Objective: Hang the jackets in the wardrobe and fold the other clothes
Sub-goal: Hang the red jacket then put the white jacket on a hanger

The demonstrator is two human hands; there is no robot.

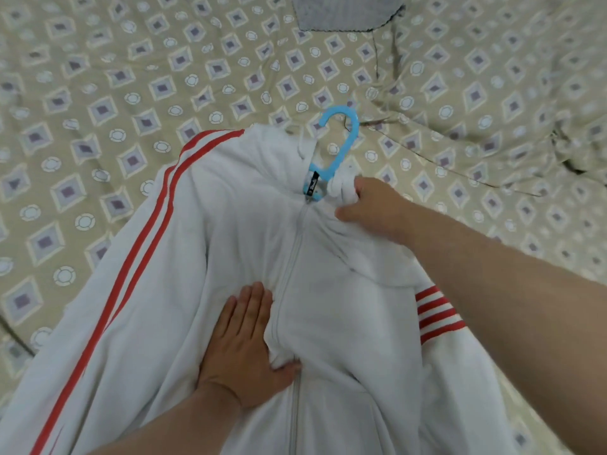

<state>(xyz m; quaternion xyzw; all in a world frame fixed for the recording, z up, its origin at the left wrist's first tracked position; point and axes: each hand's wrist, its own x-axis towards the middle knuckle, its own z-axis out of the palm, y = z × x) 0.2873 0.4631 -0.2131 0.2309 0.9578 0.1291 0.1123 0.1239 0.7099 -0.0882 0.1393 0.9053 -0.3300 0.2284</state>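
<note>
Jacket (pixel 230 241) lies zipped on the bed (pixel 98 77), centre to bottom of frame, hanger (pixel 346 144) hook out at collar. Right hand (pixel 371 208) grips bunched collar; left hand (pixel 243 343) presses flat, fingers straight, beside zip.

Two bare forearms, bare left hand (pixel 244 346), bare right hand (pixel 371 208)

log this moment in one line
jacket on bed; hanger in neck, hook out; right hand grips collar; left hand flat on front
</note>
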